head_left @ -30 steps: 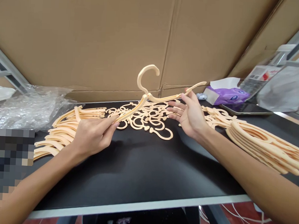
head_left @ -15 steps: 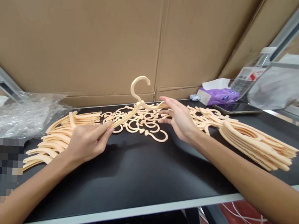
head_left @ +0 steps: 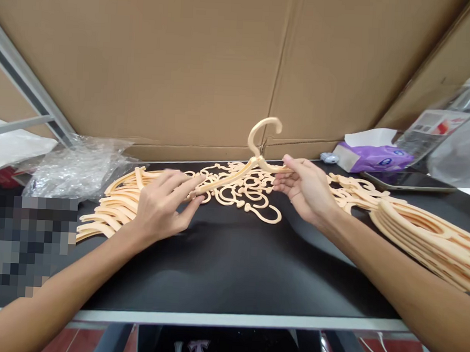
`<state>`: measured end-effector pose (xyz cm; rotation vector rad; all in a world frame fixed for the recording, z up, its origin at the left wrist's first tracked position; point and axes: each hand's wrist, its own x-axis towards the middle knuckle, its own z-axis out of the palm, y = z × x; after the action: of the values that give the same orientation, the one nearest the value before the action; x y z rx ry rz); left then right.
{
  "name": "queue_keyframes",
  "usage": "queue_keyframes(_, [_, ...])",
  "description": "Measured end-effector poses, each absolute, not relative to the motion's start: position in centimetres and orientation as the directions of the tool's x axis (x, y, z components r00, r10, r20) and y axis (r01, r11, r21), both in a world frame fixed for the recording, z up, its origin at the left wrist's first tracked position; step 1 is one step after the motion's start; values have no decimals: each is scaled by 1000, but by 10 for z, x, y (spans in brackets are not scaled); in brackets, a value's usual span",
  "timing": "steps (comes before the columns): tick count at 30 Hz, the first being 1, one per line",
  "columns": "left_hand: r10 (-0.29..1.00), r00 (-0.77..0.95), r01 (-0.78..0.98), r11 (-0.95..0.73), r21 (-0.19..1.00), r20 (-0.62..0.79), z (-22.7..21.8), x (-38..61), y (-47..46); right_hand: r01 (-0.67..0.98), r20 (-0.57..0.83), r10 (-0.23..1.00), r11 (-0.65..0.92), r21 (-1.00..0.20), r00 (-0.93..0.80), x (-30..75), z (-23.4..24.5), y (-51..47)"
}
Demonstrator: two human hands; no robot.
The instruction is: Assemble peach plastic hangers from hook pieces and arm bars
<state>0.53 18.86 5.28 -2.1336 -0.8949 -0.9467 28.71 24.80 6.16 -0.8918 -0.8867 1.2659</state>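
A cream plastic clothes hanger point(head_left: 235, 174) is held up above the table, its hook upward. My right hand point(head_left: 305, 190) is closed on the end of its right arm, pinching it between thumb and fingers. At the other end, my left hand point(head_left: 164, 204) has its fingers stretched out and the thumb apart, with the hanger's left tip by the fingertips. Behind the hanger lies a loose pile of cream hooks point(head_left: 262, 215). Beside my left hand is a row of curved hanger arms point(head_left: 113, 211), partly hidden by that hand.
Stacked hangers point(head_left: 424, 236) lie at the right on the black table point(head_left: 230, 275). Farther back are a purple tissue pack point(head_left: 378, 158) and a dark tablet-like device point(head_left: 412, 181). Clear plastic wrap point(head_left: 78, 168) sits at the left. A cardboard wall point(head_left: 165, 67) closes off the back.
My left hand has loosened from its pinch and its fingers have spread. My right hand, open beside the hanger before, has closed on its right arm. The view has swung left.
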Motion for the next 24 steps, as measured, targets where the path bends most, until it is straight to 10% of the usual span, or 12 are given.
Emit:
queue_keyframes(5, [256, 572, 713, -625, -318, 779, 54, 13, 181, -453, 9, 974, 114, -884, 228, 291, 65, 255])
queue_keyframes(13, [874, 66, 701, -384, 601, 481, 46, 20, 184, -464, -9, 975, 97, -880, 220, 294, 62, 257])
queue_keyframes(24, [958, -174, 273, -174, 946, 226, 62, 21, 194, -427, -19, 987, 51, -903, 158, 290, 64, 249])
